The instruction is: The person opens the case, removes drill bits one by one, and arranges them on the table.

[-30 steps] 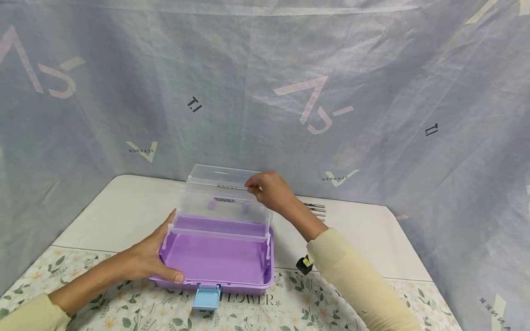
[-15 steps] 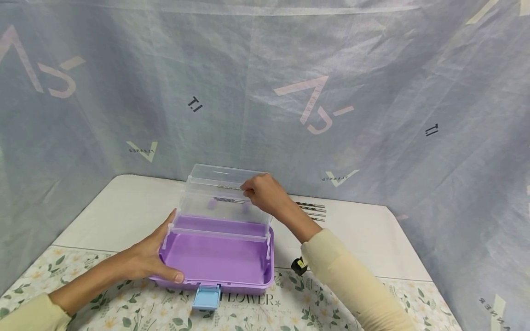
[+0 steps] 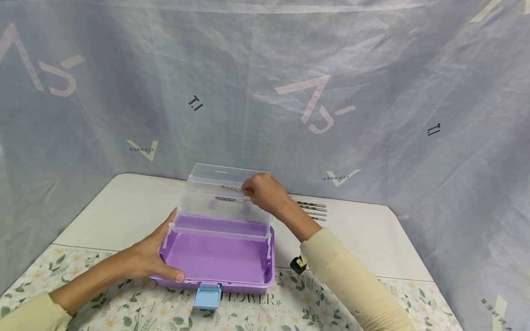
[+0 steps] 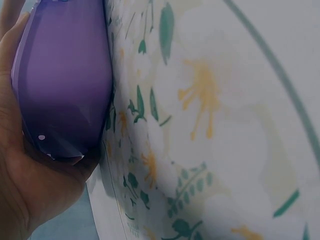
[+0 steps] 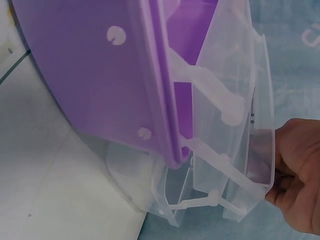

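Observation:
My left hand (image 3: 153,259) grips the left end of an open purple box (image 3: 221,287), its thumb over the front rim. In the left wrist view the palm lies around the end of the purple box (image 4: 65,75). Clear tiered trays (image 3: 194,207) are raised above the box's back. Over the upper tray, my right hand (image 3: 265,191) pinches a drill bit (image 3: 232,188) that points left. Several drill bits (image 3: 229,199) lie in the tray level below. In the right wrist view my right hand (image 5: 300,175) is at the outer tray's wall, its fingertips partly hidden.
Several more drill bits (image 3: 312,209) lie on the white tabletop (image 3: 352,239), right of the box. A blue latch (image 3: 208,296) hangs down at the box front. By the right cuff is a small black object (image 3: 297,265) with a yellow patch. A grey curtain (image 3: 248,92) stands behind.
My right hand has shifted slightly left over the upper tray. The drill bit it holds now slants a little more. The left hand and the box stay in place.

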`<state>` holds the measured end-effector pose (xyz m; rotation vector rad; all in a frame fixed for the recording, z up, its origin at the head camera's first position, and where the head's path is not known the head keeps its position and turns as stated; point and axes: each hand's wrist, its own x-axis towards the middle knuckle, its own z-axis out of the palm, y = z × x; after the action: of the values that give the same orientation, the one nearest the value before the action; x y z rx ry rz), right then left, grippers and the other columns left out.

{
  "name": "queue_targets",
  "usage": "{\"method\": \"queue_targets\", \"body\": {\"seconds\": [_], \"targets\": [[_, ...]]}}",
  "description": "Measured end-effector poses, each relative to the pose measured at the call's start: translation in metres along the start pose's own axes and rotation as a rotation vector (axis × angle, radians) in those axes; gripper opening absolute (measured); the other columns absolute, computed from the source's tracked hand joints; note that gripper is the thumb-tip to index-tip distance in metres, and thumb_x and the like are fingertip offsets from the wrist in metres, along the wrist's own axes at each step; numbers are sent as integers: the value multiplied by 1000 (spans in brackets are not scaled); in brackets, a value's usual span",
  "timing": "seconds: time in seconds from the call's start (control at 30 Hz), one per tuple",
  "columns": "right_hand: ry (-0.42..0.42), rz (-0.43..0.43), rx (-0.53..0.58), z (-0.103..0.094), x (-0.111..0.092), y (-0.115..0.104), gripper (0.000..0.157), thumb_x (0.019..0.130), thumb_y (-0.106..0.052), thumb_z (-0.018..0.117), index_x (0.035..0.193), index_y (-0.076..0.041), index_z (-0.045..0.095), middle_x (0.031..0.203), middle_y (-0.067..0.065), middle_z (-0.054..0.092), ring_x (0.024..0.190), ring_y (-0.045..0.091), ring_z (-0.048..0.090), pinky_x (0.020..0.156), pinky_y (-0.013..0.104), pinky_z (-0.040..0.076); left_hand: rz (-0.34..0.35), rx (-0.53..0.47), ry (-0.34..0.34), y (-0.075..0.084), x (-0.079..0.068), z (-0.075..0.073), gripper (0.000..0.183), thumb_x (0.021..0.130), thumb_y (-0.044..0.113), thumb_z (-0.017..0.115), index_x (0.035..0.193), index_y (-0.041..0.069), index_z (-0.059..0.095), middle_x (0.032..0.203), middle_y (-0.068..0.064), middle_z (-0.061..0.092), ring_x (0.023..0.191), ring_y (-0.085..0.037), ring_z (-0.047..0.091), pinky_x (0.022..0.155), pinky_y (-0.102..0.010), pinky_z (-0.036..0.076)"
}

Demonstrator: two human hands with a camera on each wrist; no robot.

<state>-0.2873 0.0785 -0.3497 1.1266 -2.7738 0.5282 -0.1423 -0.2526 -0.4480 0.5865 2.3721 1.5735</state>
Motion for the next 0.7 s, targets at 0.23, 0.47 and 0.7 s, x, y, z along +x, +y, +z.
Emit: {"method": "queue_targets", "body": {"seconds": [0.23, 0.47, 0.7], "targets": [[-19, 3, -73, 0, 2, -4, 25, 105, 4, 70, 122, -5, 87, 121, 13, 86, 116, 31, 81, 99, 43, 67, -7, 38, 7, 0, -1, -1, 171, 71, 17, 108, 177, 37, -25, 175, -38, 28, 126, -36, 67, 101, -33, 60], [0, -19, -51, 0, 0, 0, 28, 105, 10, 68, 125, -2, 84, 117, 15, 79, 112, 32, 78, 98, 42, 67, -2, 36, 8, 0, -1, 0, 171, 71, 16, 108, 177, 40, -24, 173, -37, 32, 126, -36, 67, 104, -44, 61], [91, -53, 13, -6, -4, 13, 28, 104, 14, 65, 122, 0, 82, 122, 18, 79, 119, 35, 76, 101, 43, 65, 2, 38, 10, 0, -2, 0, 171, 71, 16, 108, 178, 38, -24, 175, -36, 31, 129, -37, 66, 112, -66, 52]]}}
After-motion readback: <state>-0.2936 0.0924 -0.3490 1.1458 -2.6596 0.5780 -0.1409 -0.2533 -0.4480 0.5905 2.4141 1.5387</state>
